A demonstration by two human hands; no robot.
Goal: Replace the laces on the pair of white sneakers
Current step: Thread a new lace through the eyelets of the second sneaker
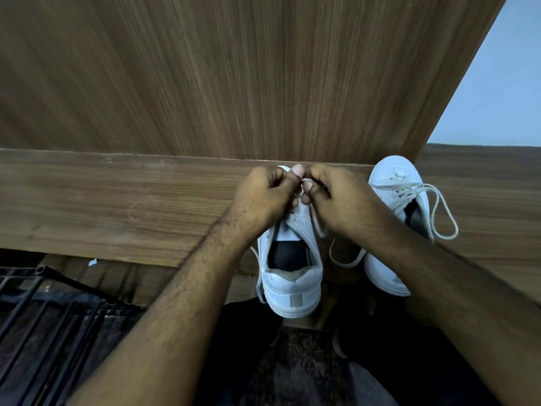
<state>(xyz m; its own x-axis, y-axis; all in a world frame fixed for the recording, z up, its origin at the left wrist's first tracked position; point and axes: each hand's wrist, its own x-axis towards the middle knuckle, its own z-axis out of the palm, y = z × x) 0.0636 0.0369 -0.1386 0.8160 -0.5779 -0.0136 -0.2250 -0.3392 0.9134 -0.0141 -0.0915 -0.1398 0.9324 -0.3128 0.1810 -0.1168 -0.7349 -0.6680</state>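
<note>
Two white sneakers stand on a wooden shelf (pixel 102 200), toes pointing away from me. The near sneaker (pixel 291 276) is in the middle, heel toward me, its tongue lifted. My left hand (pixel 263 197) and my right hand (pixel 336 197) meet over its toe end, fingers curled, pinching a white lace (pixel 303 180) between thumbs and fingertips. A strand of lace (pixel 259 276) hangs down its left side. The second sneaker (pixel 393 183) stands to the right, partly behind my right forearm, with a loose white lace loop (pixel 448 218) trailing to its right.
An upright wooden panel (pixel 234 77) rises directly behind the shelf. A pale wall (pixel 503 83) shows at the upper right. A black wire rack (pixel 44 303) sits low on the left. My dark-clothed legs fill the bottom middle.
</note>
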